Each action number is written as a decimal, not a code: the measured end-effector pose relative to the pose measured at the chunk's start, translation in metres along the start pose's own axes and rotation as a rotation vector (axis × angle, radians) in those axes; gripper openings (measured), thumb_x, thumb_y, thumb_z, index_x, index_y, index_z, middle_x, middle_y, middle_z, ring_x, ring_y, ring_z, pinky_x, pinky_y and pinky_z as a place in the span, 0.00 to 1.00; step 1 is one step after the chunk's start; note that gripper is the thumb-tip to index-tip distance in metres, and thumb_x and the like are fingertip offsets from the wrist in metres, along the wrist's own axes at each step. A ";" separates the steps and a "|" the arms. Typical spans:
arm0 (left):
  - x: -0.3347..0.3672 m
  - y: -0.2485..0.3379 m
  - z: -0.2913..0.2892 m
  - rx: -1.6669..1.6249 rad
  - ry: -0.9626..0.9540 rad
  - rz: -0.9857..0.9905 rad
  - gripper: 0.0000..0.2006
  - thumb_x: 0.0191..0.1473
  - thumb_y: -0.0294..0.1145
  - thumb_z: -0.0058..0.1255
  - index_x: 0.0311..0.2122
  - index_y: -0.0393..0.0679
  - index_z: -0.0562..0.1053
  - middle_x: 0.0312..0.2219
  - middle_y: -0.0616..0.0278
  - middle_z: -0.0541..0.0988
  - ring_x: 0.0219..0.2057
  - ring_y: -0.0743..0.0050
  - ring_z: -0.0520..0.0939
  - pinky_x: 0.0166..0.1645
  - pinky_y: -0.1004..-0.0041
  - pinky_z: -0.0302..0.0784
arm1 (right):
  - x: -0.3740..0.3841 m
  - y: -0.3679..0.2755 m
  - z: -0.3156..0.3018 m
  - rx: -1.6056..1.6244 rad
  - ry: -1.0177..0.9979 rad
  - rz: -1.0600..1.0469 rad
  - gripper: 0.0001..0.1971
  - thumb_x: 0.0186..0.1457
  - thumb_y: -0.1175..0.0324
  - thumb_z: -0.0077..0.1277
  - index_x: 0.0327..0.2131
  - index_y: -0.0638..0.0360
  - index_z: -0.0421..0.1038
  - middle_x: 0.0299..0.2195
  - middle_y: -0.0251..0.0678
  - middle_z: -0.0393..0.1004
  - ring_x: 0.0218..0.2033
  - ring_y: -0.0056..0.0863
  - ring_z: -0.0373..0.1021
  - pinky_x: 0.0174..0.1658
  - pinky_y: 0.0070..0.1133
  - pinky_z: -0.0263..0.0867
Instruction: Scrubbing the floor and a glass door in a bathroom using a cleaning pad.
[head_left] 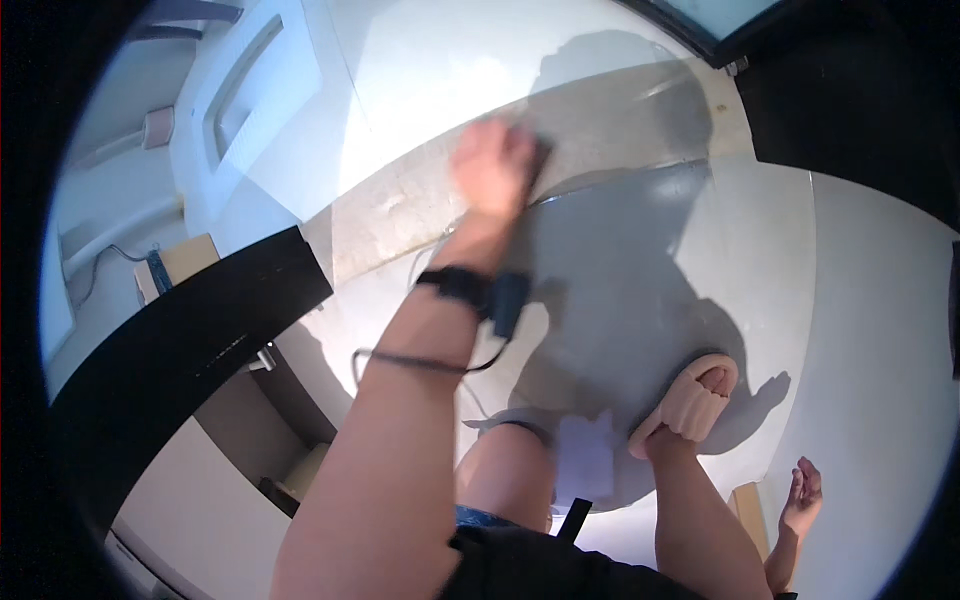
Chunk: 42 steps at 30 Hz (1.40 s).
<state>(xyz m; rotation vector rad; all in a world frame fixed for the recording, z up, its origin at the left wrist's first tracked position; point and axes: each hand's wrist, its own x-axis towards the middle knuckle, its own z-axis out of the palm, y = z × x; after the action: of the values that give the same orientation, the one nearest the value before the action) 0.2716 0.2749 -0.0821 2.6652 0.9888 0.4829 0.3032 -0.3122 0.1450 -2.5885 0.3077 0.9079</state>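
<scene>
My left hand [492, 168] reaches far forward over the stone sill strip [390, 215], its fingers curled and smeared by motion. A small dark thing [541, 165] sticks out at the hand's right side; its kind cannot be made out. On the left wrist is a black strap [455, 283] with a dark box and a cable looping round the forearm. My right hand [802, 496] hangs in the air at the lower right, by the white wall, its fingers loosely bent and apart with nothing in them.
A black-edged door [230, 330] with a metal handle [262, 358] stands at the left. At the upper right is a black panel [850, 120]. My foot in a pink slipper [692, 400] rests on the pale floor [600, 320]. A pale lilac thing [585, 458] lies near my knee.
</scene>
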 end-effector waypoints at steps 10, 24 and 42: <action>-0.009 -0.051 -0.047 0.333 0.104 -0.654 0.14 0.52 0.42 0.42 0.31 0.40 0.66 0.30 0.49 0.71 0.34 0.48 0.73 0.38 0.56 0.68 | -0.004 0.003 -0.001 0.178 -0.007 0.016 0.11 0.56 0.73 0.44 0.42 0.67 0.67 0.41 0.39 0.69 0.45 0.27 0.65 0.51 0.22 0.59; -0.110 -0.158 -0.135 -0.442 -0.578 -1.220 0.34 0.51 0.60 0.39 0.20 0.28 0.71 0.14 0.49 0.74 0.16 0.63 0.77 0.26 0.66 0.75 | 0.006 -0.237 0.012 -0.197 -0.115 -0.631 0.07 0.50 0.76 0.48 0.34 0.66 0.71 0.32 0.42 0.72 0.35 0.33 0.70 0.40 0.23 0.65; -0.115 -0.198 -0.174 -0.566 -0.645 -1.523 0.39 0.40 0.69 0.46 0.10 0.31 0.65 0.07 0.51 0.68 0.07 0.59 0.72 0.11 0.66 0.71 | 0.062 -0.410 0.339 0.358 0.123 -0.684 0.23 0.42 0.68 0.55 0.42 0.58 0.59 0.41 0.47 0.64 0.43 0.40 0.61 0.49 0.31 0.57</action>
<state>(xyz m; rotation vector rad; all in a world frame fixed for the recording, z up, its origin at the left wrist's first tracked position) 0.0059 0.3655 -0.0174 0.9032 1.8074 -0.3705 0.2961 0.1962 -0.0243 -2.1742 -0.3430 0.4006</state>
